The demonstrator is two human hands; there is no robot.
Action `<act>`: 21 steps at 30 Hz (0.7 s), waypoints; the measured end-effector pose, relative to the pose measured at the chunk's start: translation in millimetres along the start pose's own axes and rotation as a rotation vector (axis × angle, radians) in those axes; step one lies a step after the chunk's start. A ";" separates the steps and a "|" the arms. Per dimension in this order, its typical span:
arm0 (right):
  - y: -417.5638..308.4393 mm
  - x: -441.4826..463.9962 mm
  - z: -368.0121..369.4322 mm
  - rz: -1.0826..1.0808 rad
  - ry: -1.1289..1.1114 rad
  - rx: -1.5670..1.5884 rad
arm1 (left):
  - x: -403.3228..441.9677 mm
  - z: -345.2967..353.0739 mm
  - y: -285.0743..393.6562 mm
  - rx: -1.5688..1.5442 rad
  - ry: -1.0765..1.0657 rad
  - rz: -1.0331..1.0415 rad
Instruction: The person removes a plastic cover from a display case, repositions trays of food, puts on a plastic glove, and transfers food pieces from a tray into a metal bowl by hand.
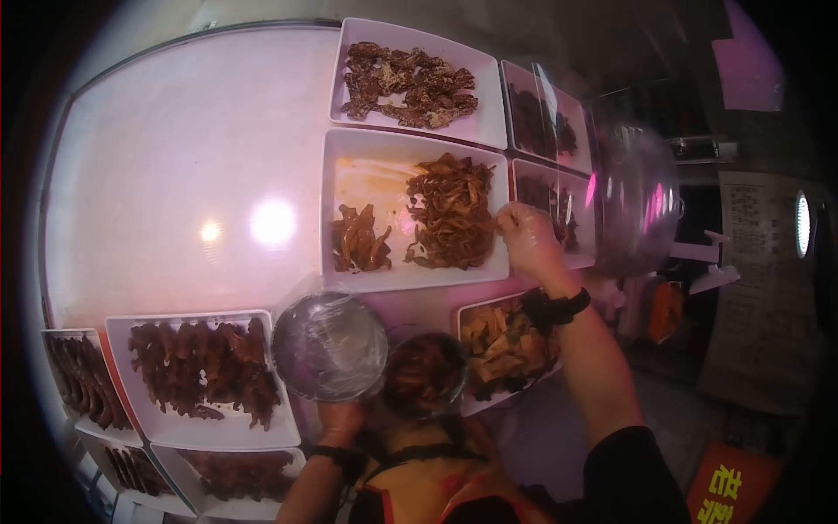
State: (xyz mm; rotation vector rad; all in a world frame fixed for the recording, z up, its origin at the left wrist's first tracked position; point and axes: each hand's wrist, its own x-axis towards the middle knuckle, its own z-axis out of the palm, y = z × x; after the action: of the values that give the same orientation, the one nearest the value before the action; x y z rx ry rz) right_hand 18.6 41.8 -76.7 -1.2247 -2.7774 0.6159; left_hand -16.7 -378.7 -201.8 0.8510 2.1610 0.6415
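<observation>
Reaching, right hand (528,237): at right edge of central white tray (375,179), fingers bunched beside shredded food (449,210); cannot tell if pinching any.
Supporting, left hand (340,416): under plastic-covered bowl (330,345), fingers hidden; cannot tell how closed.
Bowl: below tray, beside brown food (423,371).

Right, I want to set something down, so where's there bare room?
The widest bare patch is the white counter, left of the top tray and middle tray, above the dark-meat tray. It's crowded below the middle tray, where the wrapped bowl, clear container and vegetable tray sit close together.
</observation>
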 end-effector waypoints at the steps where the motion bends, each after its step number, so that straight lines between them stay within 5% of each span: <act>1: 4.6 2.8 -1.3 0.099 -0.045 0.123 | 1.3 1.6 -0.5 -0.001 0.003 0.003; 5: 3.6 8.2 -11.9 -0.030 0.019 0.112 | 0.9 11.8 -12.9 -0.002 0.029 0.017; 7: 8.1 14.3 -13.5 0.220 -0.154 0.383 | -1.0 15.6 -16.9 0.025 0.048 0.068; 10: -5.8 13.6 -19.8 0.215 -0.229 0.293 | -0.6 15.5 -16.1 0.032 0.048 0.062; 14: -15.0 10.8 -1.4 0.046 -0.151 0.243 | -3.1 17.1 -14.4 -0.147 0.018 -0.139; 21: -90.4 21.7 33.9 0.155 -0.682 0.421 | 4.6 -3.9 1.2 -0.078 0.015 0.004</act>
State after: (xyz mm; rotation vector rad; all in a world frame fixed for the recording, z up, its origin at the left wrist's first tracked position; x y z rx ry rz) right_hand -66.3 -9.1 -76.6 -1.3132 -2.7721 1.8203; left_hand -21.7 -375.3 -200.6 0.8113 2.1337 0.7308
